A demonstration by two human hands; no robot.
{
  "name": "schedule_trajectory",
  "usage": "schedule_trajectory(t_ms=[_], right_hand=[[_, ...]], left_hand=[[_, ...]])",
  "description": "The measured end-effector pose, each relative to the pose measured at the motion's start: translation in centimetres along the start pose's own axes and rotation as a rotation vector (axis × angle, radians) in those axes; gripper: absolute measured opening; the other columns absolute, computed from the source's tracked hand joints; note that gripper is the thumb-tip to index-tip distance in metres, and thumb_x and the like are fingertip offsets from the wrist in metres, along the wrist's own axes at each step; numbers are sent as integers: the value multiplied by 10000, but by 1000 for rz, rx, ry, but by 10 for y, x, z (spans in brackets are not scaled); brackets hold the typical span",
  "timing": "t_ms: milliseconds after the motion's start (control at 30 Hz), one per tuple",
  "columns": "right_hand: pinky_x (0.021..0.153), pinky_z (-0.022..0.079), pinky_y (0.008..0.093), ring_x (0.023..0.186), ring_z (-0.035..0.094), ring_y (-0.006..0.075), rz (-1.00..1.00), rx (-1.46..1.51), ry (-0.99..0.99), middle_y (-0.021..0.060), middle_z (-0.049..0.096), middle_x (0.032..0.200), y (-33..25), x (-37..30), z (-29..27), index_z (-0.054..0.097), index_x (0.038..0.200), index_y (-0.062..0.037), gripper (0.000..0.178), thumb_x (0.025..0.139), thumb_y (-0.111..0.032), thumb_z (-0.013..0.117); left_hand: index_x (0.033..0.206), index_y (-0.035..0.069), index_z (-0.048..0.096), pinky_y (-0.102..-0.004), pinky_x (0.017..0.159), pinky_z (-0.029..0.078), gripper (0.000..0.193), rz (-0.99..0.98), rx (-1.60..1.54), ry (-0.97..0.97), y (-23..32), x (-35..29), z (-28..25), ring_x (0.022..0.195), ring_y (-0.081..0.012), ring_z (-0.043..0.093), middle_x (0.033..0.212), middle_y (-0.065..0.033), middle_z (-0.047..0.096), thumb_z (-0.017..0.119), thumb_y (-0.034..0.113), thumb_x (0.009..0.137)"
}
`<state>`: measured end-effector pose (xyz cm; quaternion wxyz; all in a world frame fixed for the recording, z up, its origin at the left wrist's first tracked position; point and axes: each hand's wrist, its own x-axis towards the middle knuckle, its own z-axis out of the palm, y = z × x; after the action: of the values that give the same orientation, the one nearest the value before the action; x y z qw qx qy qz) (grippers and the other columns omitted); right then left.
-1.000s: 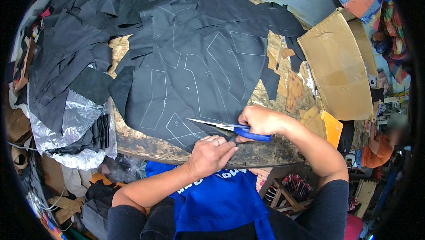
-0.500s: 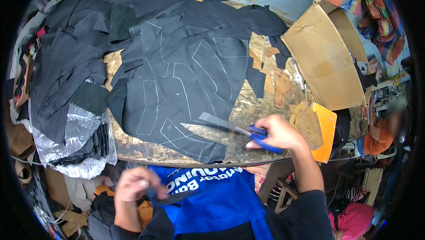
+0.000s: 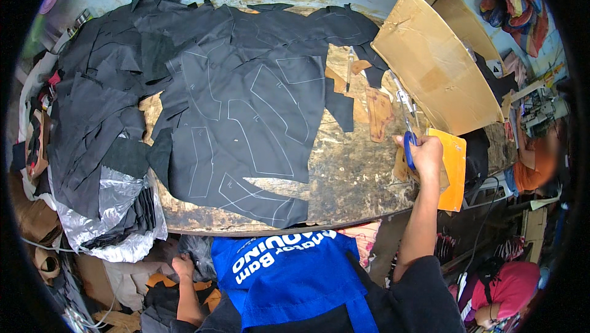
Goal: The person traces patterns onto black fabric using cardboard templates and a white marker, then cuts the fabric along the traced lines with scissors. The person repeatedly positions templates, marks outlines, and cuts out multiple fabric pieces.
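Right hand (image 3: 427,154) holding blue-handled scissors (image 3: 407,148); white-marked black sheet (image 3: 246,133) on worn table (image 3: 347,176).

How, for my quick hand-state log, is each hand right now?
Left hand: looks curled; whether it holds anything cannot be told.
Right hand: closed, holding blue-handled scissors.

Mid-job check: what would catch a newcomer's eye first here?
The black material with white outlines, spread across the middle of the table. Next, the blue-handled scissors in the right hand, beside the orange sheet. Behind them, the big brown cardboard on the table's right side.
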<state>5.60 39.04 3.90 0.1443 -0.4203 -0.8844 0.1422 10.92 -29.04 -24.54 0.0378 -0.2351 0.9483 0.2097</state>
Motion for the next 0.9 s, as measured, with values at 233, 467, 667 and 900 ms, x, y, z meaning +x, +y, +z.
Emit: schedule_trajectory(t_ms=[233,467,667,900], right_hand=[[449,410,344,400,496,174,23,51,-50,107,517,442,7,-10,1,613,547,40,497,625,-393,843],[527,459,390,497,601,303,126,-79,90,178,584,535,58,-4,-42,672,649,20,409,604,-348,845],[539,472,357,500,604,281,159,-90,63,191,594,559,82,-6,-70,669,676,51,397,571,-279,862],[491,423,359,452,528,217,156,-148,47,136,557,518,67,-45,-88,664,679,47,350,603,-245,841]], left_hand=[[846,-48,599,-404,670,486,147,71,36,-34,17,-3,17,705,-371,621,724,-217,619,609,72,762],[1068,-21,592,-411,694,497,302,-400,-638,-592,50,-13,32,767,-267,644,843,-182,665,582,236,911],[1050,-11,608,-396,694,504,326,-695,-1057,-851,80,-12,45,762,-279,650,863,-181,673,567,278,905],[1046,-12,611,-396,697,504,334,-664,-955,-750,88,-16,42,763,-278,651,864,-183,674,563,288,906]])
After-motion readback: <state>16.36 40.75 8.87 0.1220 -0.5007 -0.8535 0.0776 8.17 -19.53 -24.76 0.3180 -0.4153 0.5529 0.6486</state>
